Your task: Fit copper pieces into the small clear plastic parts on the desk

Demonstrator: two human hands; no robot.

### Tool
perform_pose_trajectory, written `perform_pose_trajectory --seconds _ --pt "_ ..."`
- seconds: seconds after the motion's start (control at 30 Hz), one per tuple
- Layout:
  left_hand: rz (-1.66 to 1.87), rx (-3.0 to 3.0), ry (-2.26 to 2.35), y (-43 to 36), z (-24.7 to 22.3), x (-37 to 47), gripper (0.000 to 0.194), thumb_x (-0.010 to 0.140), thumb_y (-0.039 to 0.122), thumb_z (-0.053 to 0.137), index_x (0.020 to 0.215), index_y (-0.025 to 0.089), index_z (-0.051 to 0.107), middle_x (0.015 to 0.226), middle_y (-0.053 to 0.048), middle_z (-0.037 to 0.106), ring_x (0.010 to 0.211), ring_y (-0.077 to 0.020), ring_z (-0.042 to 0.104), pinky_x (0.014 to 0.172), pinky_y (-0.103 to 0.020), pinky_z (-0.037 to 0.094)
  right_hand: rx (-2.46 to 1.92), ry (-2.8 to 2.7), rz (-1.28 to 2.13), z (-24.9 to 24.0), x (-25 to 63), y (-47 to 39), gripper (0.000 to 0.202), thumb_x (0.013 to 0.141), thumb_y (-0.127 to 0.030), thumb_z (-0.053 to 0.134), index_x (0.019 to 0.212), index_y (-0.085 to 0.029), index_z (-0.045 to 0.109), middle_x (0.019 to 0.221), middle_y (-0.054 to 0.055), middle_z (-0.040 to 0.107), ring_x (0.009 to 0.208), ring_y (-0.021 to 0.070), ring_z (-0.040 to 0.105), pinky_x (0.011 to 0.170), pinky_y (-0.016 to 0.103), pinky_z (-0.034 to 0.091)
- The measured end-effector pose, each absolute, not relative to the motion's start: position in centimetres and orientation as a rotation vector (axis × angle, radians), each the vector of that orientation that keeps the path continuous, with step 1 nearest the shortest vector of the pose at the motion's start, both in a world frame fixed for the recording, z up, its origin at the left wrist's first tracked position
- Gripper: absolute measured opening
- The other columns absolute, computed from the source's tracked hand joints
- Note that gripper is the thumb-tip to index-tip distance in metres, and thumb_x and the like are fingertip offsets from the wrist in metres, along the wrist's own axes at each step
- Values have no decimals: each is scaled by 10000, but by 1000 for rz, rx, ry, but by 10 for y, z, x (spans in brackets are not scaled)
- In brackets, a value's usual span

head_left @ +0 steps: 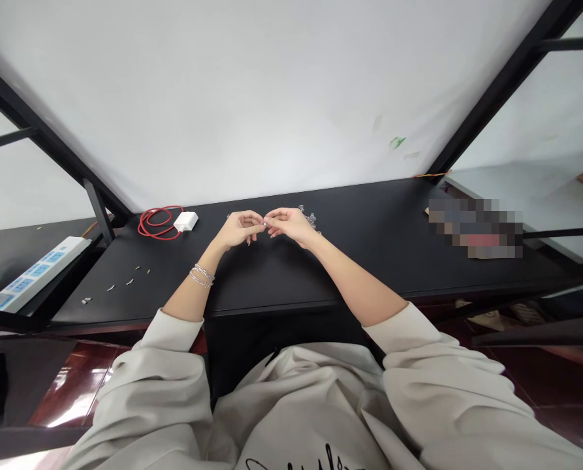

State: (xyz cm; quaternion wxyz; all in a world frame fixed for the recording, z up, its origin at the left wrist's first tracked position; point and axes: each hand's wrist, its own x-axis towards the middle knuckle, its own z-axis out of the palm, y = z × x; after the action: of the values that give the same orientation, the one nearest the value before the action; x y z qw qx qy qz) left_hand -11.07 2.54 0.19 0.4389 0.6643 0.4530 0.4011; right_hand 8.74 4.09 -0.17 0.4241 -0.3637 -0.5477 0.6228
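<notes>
Left hand, right hand pinch small pale piece, 12 o'clock (delicate handling, seemingly); next move likely wants steadiness.

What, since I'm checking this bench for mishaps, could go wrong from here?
The tiny piece, held where the left hand and right hand meet, could slip and be hard to find. The right hand might nudge the small clear items just beyond it. The loose bits near the front edge of the table could be brushed off by a sleeve.
</notes>
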Motion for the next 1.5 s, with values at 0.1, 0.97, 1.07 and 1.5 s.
perform_pose_trajectory --seconds 0.1,0.97,1.07,1.5 --pt "1145 1628 1220 31 9 -129 295 685 295 862 854 142 674 684 -44 693 493 -119 596 396 -214 436 -968 -1333 1531 0 87 41 115 899 -197 778 855 -143 686 672 21 694 562 112 662 527 212 578" --pt "864 1670 2145 57 -14 -195 203 745 152 755 943 197 742 912 -44 801 673 -163 697 670 -267 533 -1020 -1338 1519 0 88 42 99 919 -177 749 839 -144 702 697 30 682 576 112 645 535 225 556" --pt "875 1689 2159 60 -17 -196 210 748 150 752 950 205 741 915 -33 802 693 -161 700 675 -258 525 -1016 -1336 1522 0 88 42 103 903 -183 768 831 -147 704 692 31 683 579 114 643 535 226 557" --pt "851 1690 2162 57 -15 -192 324 753 138 763 1062 221 710 986 -29 801 713 -162 702 664 -247 515 -1006 -1356 1511 -3 89 45 138 867 -234 817 834 -153 711 696 34 687 590 117 649 531 221 565"
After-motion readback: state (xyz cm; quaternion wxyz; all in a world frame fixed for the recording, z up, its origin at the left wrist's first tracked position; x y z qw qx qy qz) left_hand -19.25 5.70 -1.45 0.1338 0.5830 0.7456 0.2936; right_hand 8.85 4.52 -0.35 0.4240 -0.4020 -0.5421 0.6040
